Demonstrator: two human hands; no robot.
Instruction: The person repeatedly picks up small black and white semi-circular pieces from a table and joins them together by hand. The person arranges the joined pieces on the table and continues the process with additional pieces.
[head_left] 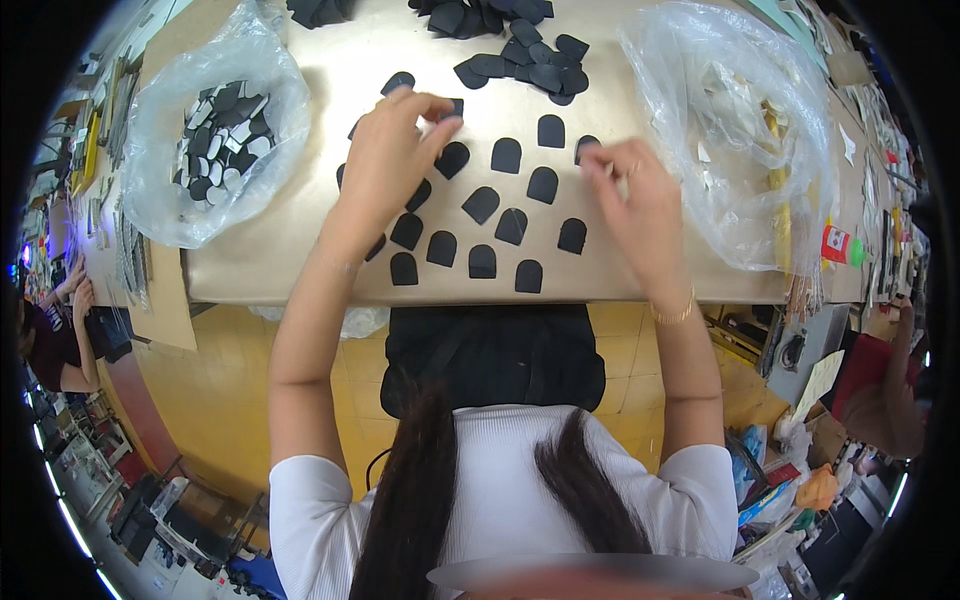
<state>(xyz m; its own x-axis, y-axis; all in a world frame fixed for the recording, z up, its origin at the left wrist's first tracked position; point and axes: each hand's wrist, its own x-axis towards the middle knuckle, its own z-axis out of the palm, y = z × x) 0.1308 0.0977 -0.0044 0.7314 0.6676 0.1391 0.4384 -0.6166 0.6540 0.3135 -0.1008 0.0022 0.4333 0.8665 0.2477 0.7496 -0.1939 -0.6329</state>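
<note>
Many flat black pieces [542, 185], each with one rounded end and one straight end, lie spread over the tan tabletop [330, 272]. Over the left part of the spread, my left hand [392, 150] bends its thumb and forefinger around a black piece [457, 107] at its fingertips. Some pieces beneath that hand are partly hidden. At the right side, my right hand [640, 195], a little blurred, has its fingertips pinched at the edge of another black piece [587, 146]. Whether either pinched piece is off the table I cannot tell.
A clear plastic bag [285, 130] at the left holds black and white pieces. Another clear bag [660, 50] lies at the right. Heaped black pieces [545, 75] sit at the far side. A bottle with a green cap [855, 250] stands far right. Other people [62, 340] are at both sides.
</note>
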